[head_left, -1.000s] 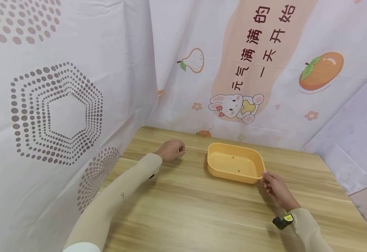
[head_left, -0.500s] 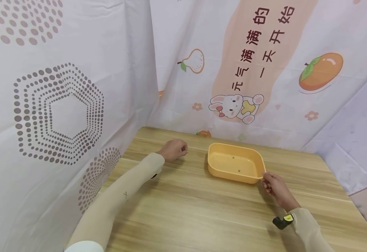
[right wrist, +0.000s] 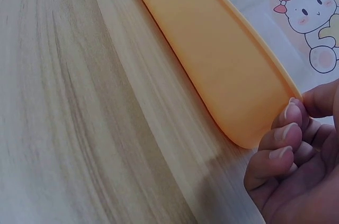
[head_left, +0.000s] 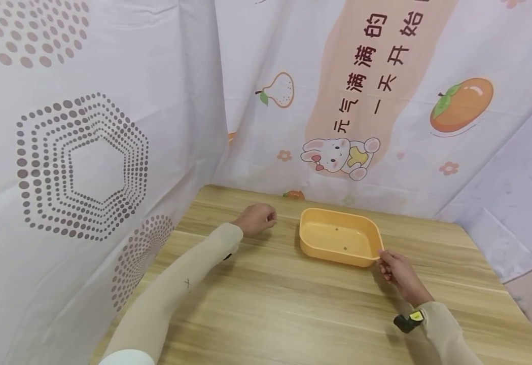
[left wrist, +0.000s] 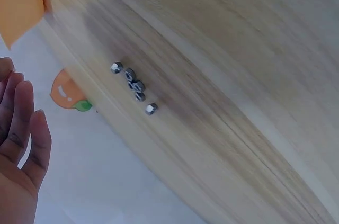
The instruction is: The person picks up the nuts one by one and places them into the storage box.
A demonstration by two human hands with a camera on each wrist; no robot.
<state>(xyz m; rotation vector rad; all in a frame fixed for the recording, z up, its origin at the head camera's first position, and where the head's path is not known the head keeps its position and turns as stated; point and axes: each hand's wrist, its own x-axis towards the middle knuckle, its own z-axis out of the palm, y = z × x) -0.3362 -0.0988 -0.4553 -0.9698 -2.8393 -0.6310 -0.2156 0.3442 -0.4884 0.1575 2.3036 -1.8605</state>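
A shallow yellow-orange plastic tray [head_left: 316, 252] sits toward the back of the wooden table, with two small dark spots on its floor. My right hand [head_left: 400, 274] pinches the rim at its near right corner between thumb and fingers, as the right wrist view shows closely. Left of the tray, my left hand [head_left: 256, 219] is held over the table with its fingers bent. In the left wrist view several small metal nuts [left wrist: 138, 86] lie in a loose row beside the left hand's fingers [left wrist: 24, 105]. I cannot tell whether those fingers hold anything.
The wooden table [head_left: 288, 314] runs back to a printed cloth [head_left: 256, 167] with fruit, a rabbit and writing. Another white cloth [head_left: 165, 101] hangs along the left side, and a pale one [head_left: 512, 203] on the right.
My left hand has moved a little to the right, closer to the tray. The right hand stays at the tray's corner, and the head view has shifted slightly.
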